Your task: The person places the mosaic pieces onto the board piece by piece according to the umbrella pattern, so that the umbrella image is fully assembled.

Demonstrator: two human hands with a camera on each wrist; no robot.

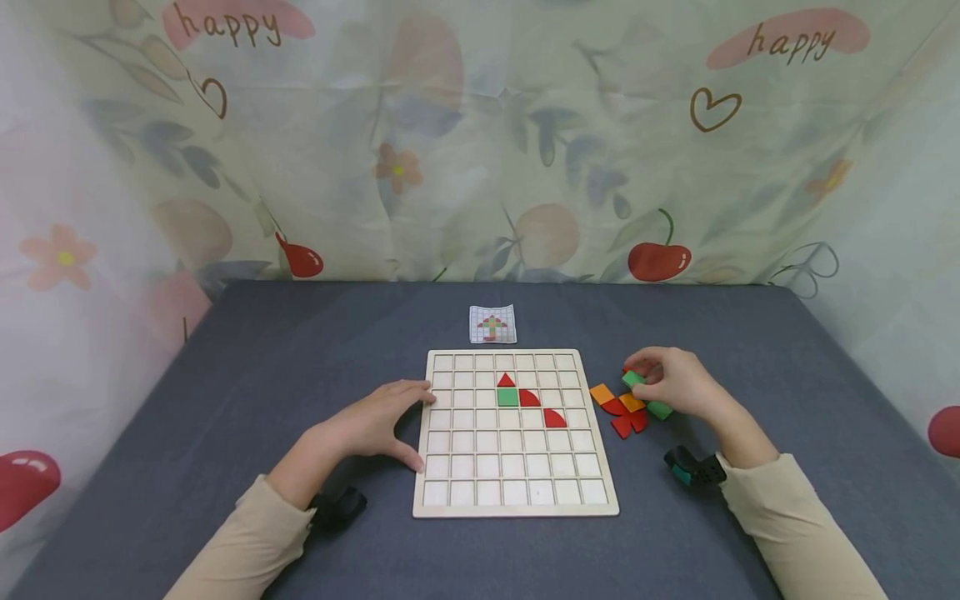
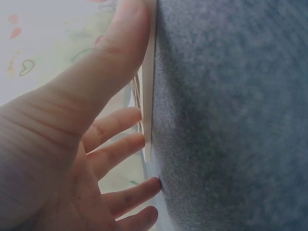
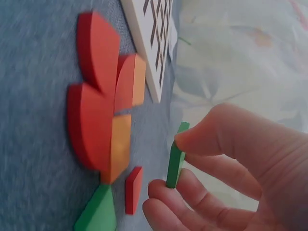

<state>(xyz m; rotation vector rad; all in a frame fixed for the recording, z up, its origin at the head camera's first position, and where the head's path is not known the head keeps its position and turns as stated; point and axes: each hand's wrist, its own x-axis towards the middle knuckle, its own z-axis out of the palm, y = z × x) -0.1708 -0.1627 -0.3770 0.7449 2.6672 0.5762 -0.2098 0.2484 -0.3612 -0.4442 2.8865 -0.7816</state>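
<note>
My left hand (image 1: 371, 421) rests at the left edge of the white gridded board (image 1: 450, 493), thumb and fingers spread. In the left wrist view the thumb (image 2: 126, 43) lies against the board's side. On the grid lie a red triangle (image 1: 506, 380), a green square (image 1: 507, 397) below it, and two red quarter-round tiles (image 1: 528, 398), one farther down and right. My right hand (image 1: 678, 383) pinches a green tile (image 3: 176, 161) between thumb and fingers, raised over a loose pile. That pile holds orange tiles (image 1: 602, 394), red tiles (image 3: 91, 130) and another green tile (image 1: 660, 410).
A small printed card (image 1: 492, 325) with a coloured grid pattern lies just behind the board. The dark grey cloth (image 1: 300, 333) covers the table. A patterned curtain (image 1: 480, 167) hangs behind the table's far edge.
</note>
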